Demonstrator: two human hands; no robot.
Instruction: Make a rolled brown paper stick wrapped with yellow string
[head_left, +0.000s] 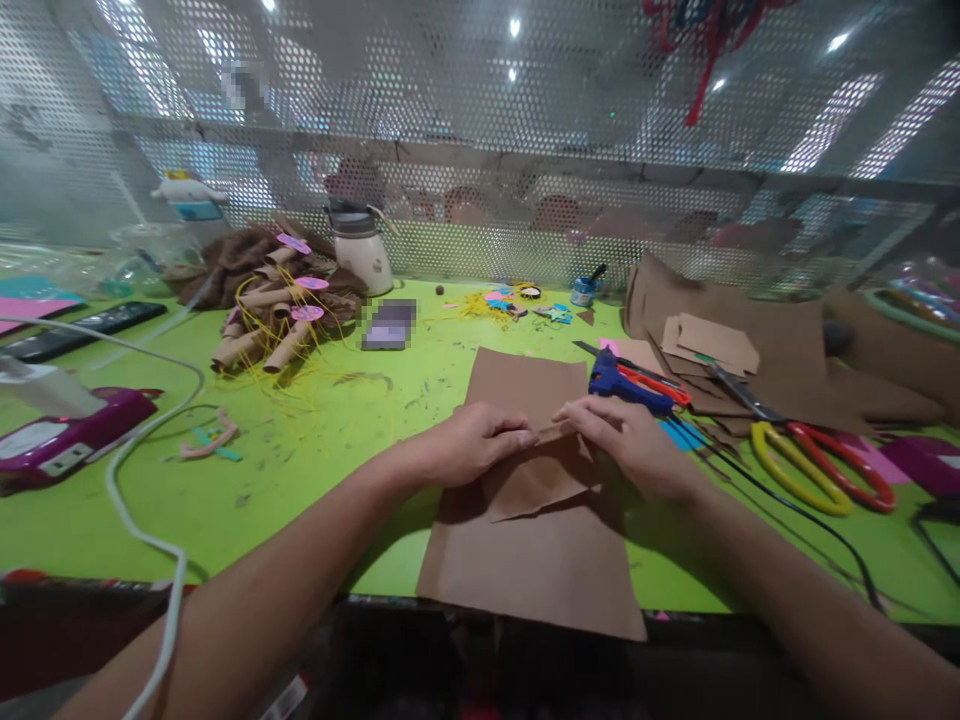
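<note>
A small piece of brown paper is held between both hands, its far edge curled or folded under the fingertips. My left hand pinches its left end, thumb along the edge. At the right end, my right hand has its fingers closed on the same edge. Beneath lies a larger brown sheet, reaching over the table's front edge. Just beyond my right hand is a blue glue gun, partly hidden by that hand.
Scissors with yellow and red handles and stacked brown sheets lie right. Paper rolls with yellow strings, a jug and a phone stand or lie back left. A white cable crosses the left, beside a purple power strip.
</note>
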